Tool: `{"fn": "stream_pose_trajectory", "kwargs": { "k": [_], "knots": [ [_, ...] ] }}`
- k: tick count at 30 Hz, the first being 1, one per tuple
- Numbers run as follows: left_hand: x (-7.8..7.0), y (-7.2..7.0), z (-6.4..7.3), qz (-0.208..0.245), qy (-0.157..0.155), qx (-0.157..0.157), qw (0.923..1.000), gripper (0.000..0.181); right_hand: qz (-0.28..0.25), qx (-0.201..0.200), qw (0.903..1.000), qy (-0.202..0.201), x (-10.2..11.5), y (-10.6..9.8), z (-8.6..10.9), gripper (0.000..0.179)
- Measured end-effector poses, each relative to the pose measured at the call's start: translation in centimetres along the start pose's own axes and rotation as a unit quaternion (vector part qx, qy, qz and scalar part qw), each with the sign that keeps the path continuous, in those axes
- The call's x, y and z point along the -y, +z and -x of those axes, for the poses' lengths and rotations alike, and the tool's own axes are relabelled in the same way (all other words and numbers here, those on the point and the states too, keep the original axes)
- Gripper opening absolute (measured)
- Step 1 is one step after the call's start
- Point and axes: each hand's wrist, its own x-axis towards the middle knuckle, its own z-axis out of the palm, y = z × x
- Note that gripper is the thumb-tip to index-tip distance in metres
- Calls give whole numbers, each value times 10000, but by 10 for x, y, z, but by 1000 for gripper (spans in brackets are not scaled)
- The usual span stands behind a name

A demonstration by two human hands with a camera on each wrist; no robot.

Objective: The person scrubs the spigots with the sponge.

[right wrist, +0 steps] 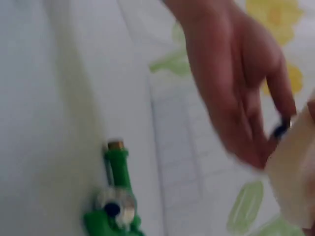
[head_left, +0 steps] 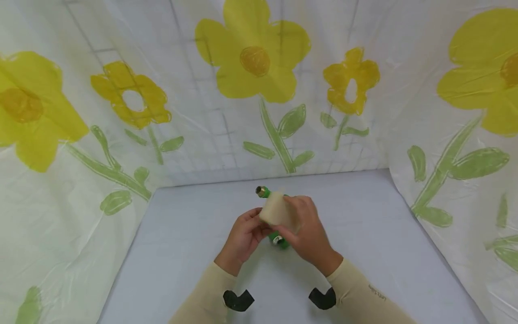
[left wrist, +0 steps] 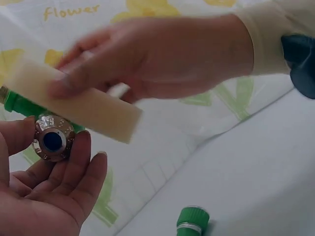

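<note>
cream block and green fitting, both in hand at mid-table.
on my feed, the right hand, at four o'clock from the block, has thumb and fingers clamped on it; at eight, the left hand pinches the fitting's silver collar, other fingers loosely extended. i see a second green fitting on the white table; a flowered sheet hangs at twelve.

A pale block, blurred in the right hand, hid part of a green fitting, while the left wrist view cropped a second fitting.
</note>
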Motion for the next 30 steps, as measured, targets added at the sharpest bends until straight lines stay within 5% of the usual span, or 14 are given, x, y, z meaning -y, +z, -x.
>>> {"fn": "stream_pose_trajectory", "kwargs": {
  "k": [3,5,12,20,27,30],
  "knots": [
    [3,-1,0,-171,88,28,9998,21,72,188,9965,-814,9,3,-2,69],
    [3,-1,1,-87,135,46,9999,23,217,91,9954,-927,7,4,-4,70],
    [-3,0,4,409,112,-67,9991,25,362,-473,9962,630,-20,0,1,75],
    [0,0,3,125,25,-299,9995,28,175,270,9979,-571,-1,5,-1,77],
    [-4,-1,5,470,75,-20,9989,22,140,-224,9960,854,-18,-3,-2,73],
    [-5,0,6,439,36,-7,9990,23,64,-61,9984,554,-12,-3,0,75]
  ]
}}
